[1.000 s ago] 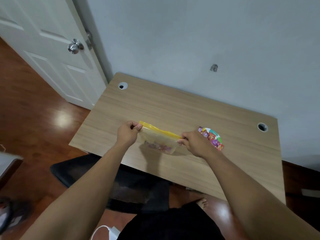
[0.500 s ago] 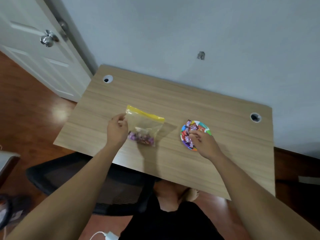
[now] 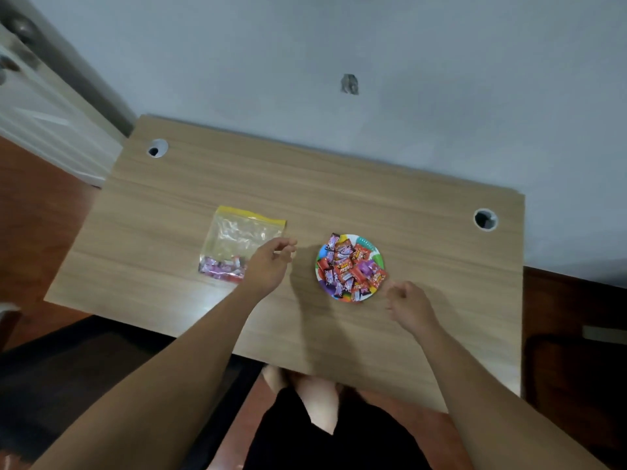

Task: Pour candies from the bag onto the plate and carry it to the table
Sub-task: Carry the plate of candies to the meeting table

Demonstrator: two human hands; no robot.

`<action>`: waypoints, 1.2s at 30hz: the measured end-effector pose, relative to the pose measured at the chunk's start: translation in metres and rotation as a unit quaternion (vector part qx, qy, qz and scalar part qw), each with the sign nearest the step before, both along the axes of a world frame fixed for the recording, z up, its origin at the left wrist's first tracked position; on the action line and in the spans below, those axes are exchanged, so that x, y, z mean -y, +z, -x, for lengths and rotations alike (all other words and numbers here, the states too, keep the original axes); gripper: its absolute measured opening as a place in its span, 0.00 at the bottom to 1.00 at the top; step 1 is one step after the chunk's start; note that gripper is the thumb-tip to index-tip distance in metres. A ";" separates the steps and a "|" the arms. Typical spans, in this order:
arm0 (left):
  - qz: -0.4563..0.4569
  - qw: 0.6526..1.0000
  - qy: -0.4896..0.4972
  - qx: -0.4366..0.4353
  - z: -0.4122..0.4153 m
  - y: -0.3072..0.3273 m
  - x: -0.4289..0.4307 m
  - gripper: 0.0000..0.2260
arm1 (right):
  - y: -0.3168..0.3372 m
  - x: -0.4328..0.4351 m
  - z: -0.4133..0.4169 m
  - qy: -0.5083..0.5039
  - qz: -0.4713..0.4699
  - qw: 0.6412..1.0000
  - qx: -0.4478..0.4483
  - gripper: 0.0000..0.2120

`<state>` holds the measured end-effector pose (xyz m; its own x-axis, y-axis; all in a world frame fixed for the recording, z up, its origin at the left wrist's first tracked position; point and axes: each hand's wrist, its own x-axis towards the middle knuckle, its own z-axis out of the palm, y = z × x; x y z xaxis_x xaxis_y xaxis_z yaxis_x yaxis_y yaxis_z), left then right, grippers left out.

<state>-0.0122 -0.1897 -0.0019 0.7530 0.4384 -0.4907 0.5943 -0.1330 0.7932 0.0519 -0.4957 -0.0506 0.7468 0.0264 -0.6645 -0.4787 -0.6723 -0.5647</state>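
— While the plate (image 3: 349, 268) sits heaped with candies (image 3: 351, 269) on the desk (image 3: 424, 232), which step are you at?

— Judged from the layout, pouring looks done; your next move is lifting the plate. Your left hand (image 3: 269, 264) hovers just right of the bag (image 3: 237, 247), fingers loosely curled, grasping nothing. Your right hand (image 3: 409, 305) lies just beside the plate's near-right rim, fingers half curled and empty.

— What does the lift call for?

— A level carry with support under the rim, lest the heap slide.

— What is unclear?

— Some candies remain in the bag's bottom; whether its yellow seal is closed cannot be told. The destination table is not identifiable.
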 end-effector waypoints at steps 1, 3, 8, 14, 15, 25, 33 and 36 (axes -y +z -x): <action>0.002 1.000 -0.004 -0.008 -0.007 -0.007 0.005 0.13 | -0.008 0.001 -0.001 -0.004 -0.001 1.000 -0.011 0.13; -0.001 1.000 -0.014 -0.023 -0.021 -0.020 0.013 0.14 | -0.022 0.002 -0.003 -0.014 -0.014 0.999 -0.034 0.14; -0.036 0.996 -0.027 -0.071 -0.056 -0.049 0.026 0.17 | -0.047 -0.005 -0.005 -0.107 -0.094 0.985 -0.094 0.12; 0.037 0.992 0.000 -0.118 -0.080 -0.082 0.031 0.18 | -0.064 -0.013 -0.013 -0.120 -0.126 0.979 -0.102 0.11; 0.042 0.991 0.013 -0.123 -0.080 -0.086 0.033 0.18 | -0.065 -0.014 -0.015 -0.121 -0.127 0.979 -0.104 0.11; 0.124 0.977 0.087 -0.149 -0.053 -0.084 0.038 0.06 | -0.058 -0.016 -0.013 -0.139 -0.132 0.979 -0.075 0.04; 0.141 0.982 0.052 -0.113 -0.030 -0.061 0.030 0.08 | -0.031 -0.017 0.008 -0.153 -0.148 0.976 -0.040 0.06; 0.150 0.983 0.035 -0.097 -0.020 -0.046 0.026 0.11 | -0.015 -0.020 0.018 -0.162 -0.160 0.973 -0.021 0.04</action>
